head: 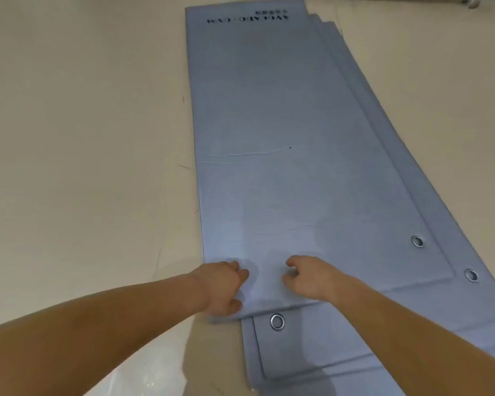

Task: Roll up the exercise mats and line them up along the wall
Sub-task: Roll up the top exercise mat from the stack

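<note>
At near end of top mat (269,138), left hand (220,287) fingers pinching its corner, right hand (309,278) fingers curled, grip unclear

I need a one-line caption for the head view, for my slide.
Left hand and right hand at the near end of the top flat blue-grey mat, not yet rolled.

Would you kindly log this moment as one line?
top mat: flat, unrolled, on stack | left hand: grips near edge | right hand: curled on mat, grip unclear
</note>
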A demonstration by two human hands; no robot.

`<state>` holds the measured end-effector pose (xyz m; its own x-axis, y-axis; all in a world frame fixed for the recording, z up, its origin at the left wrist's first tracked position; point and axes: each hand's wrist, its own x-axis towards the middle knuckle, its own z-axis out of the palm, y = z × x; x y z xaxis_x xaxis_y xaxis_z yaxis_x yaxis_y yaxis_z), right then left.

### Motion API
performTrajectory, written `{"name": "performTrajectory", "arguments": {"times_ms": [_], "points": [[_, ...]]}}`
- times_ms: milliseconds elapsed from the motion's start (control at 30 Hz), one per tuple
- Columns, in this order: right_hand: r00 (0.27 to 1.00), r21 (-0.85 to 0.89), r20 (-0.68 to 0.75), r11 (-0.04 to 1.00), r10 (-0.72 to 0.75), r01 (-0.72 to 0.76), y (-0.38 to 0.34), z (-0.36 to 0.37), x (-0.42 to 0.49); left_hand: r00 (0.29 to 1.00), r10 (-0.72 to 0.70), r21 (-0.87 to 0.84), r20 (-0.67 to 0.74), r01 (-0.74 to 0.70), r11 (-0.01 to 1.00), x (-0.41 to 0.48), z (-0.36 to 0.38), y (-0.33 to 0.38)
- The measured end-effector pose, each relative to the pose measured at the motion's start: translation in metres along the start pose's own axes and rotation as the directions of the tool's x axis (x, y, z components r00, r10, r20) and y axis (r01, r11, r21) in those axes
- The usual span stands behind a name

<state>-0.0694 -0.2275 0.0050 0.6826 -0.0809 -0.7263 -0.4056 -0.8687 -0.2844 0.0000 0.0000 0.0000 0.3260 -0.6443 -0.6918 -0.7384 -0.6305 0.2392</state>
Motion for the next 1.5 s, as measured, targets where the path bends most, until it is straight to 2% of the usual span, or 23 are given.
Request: {"name": "performTrajectory", "arguments": {"times_ms": [67,267,333,500,633,700,833,867,967,1033,1100,1133,1200,1267,1300,1333,1367,1400,1433,1467,1500], "points": [[1.0,0.011,-0.007,1.0,-0.014,0.014,0.008,0.012,-0.003,0.999,-0.023,0.007,-0.042,0.023,1.0,0.009,0.01,0.005],[0.991,-0.164,-0.033,0.979,-0.128,0.121,0.033,0.026,0.001,0.958,-0.066,0.241,-0.279,0.136,0.961,0.029,0.044,0.021],[0.988,-0.261,-0.02,0.955,-0.155,0.145,0.032,0.025,0.005,0.962,-0.056,0.31,-0.268,0.141,0.94,0.036,0.045,0.023],[0.985,-0.451,-0.009,0.88,-0.174,0.151,0.025,0.027,0.003,0.986,-0.099,0.333,-0.133,0.138,0.933,0.031,0.028,0.046],[0.971,-0.419,-0.051,0.887,-0.234,0.192,0.03,0.026,-0.003,0.982,-0.057,0.258,-0.181,0.103,0.961,0.014,0.019,0.044],[0.956,-0.4,-0.051,0.883,-0.288,0.244,0.026,0.027,-0.009,0.972,-0.112,0.202,-0.206,0.154,0.967,0.002,0.01,0.029],[0.878,-0.511,-0.232,0.821,-0.418,0.256,0.01,0.038,-0.02,0.942,-0.234,0.088,-0.24,0.261,0.961,-0.031,-0.01,-0.011],[0.873,-0.542,-0.25,0.808,-0.418,0.232,0.013,0.04,-0.02,0.938,-0.254,0.066,-0.236,0.276,0.959,-0.039,-0.013,-0.019],[0.951,-0.486,-0.208,0.868,-0.228,0.102,0.008,0.021,-0.038,0.924,-0.3,0.016,-0.235,0.312,0.95,-0.068,-0.018,-0.038],[0.96,-0.43,-0.176,0.894,-0.218,0.124,-0.006,0.005,-0.049,0.931,-0.332,-0.077,-0.154,0.324,0.943,-0.086,-0.021,-0.046],[0.96,-0.439,-0.115,0.88,-0.256,0.183,-0.027,-0.01,-0.058,0.937,-0.347,-0.292,0.052,0.346,0.891,-0.1,-0.025,-0.054],[0.964,-0.404,-0.056,0.889,-0.261,0.217,-0.037,-0.019,-0.063,0.927,-0.33,-0.392,0.181,0.375,0.84,-0.107,-0.028,-0.057],[0.973,-0.255,0.127,0.942,-0.192,0.219,-0.049,-0.035,-0.073,0.888,-0.261,-0.489,0.377,0.431,0.758,-0.119,-0.031,-0.063],[0.946,-0.226,0.312,0.96,-0.091,0.166,-0.058,-0.049,-0.083,0.836,-0.203,-0.536,0.51,0.493,0.686,-0.128,-0.036,-0.067],[0.931,-0.241,0.362,0.959,-0.053,0.148,-0.059,-0.054,-0.085,0.816,-0.184,-0.549,0.548,0.516,0.657,-0.129,-0.041,-0.067],[0.929,-0.246,0.369,0.96,-0.036,0.135,-0.059,-0.058,-0.084,0.808,-0.187,-0.54,0.558,0.525,0.657,-0.128,-0.048,-0.067],[0.937,-0.247,0.347,0.961,-0.032,0.124,-0.059,-0.06,-0.081,0.819,-0.219,-0.502,0.531,0.512,0.698,-0.126,-0.058,-0.066],[0.953,-0.254,0.3,0.961,-0.03,0.11,-0.057,-0.061,-0.075,0.849,-0.278,-0.388,0.449,0.466,0.795,-0.123,-0.071,-0.064],[0.972,-0.273,0.233,0.958,-0.021,0.086,-0.056,-0.06,-0.068,0.88,-0.348,-0.188,0.322,0.42,0.888,-0.121,-0.084,-0.059],[0.989,-0.299,0.15,0.953,-0.009,0.054,-0.055,-0.059,-0.06,0.906,-0.395,0.048,0.151,0.392,0.919,-0.119,-0.095,-0.05],[0.998,-0.318,0.056,0.948,0.001,0.017,-0.054,-0.059,-0.052,0.924,-0.381,0.242,-0.043,0.379,0.893,-0.116,-0.103,-0.037]]}}
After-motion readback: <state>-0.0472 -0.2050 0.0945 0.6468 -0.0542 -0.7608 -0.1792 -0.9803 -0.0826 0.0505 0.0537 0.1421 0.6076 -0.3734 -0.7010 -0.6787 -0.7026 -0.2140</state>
